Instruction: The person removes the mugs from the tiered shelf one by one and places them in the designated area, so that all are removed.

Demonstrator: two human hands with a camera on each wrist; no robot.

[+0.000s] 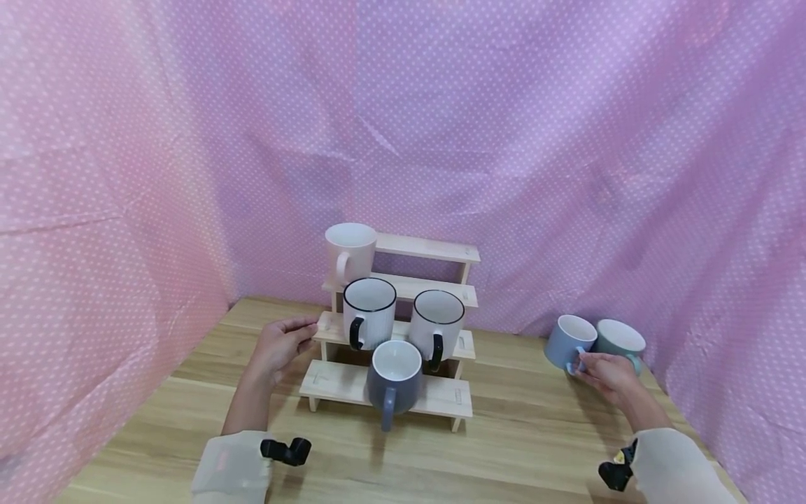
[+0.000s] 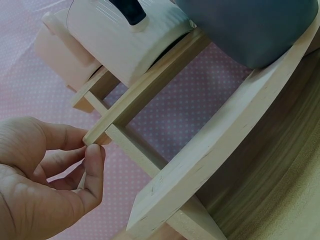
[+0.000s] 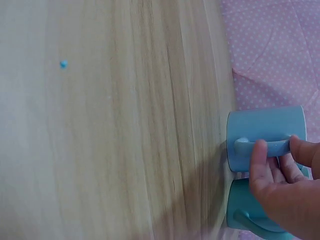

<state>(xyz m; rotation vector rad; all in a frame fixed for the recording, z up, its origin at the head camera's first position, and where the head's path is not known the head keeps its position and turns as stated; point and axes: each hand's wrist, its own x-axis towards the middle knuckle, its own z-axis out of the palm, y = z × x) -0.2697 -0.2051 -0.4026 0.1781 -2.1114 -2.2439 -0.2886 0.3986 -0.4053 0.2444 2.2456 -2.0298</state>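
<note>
At the left, my left hand [image 1: 283,348] pinches the end of the second-lowest board of a wooden tiered rack [image 1: 331,380], thumb and fingertips on the board end [image 2: 97,131]. Over at the far right, my right hand [image 1: 607,378] holds a light blue mug [image 1: 559,344] by its handle [image 3: 265,147], fingers hooked through it. Right beside this mug stands a green mug [image 1: 620,337], its handle partly behind my hand in the head view. Two white mugs with black rims, a left one [image 1: 378,325] and a right one [image 1: 428,336], share the board my left hand touches.
A grey-blue mug [image 1: 403,390] sits on the lowest board, handle toward me. Higher up at the left is a pale pink mug [image 1: 350,255]. The wooden table [image 1: 516,420] meets a dotted pink curtain [image 1: 529,175] behind. A tiny blue speck [image 3: 63,64] lies on the tabletop.
</note>
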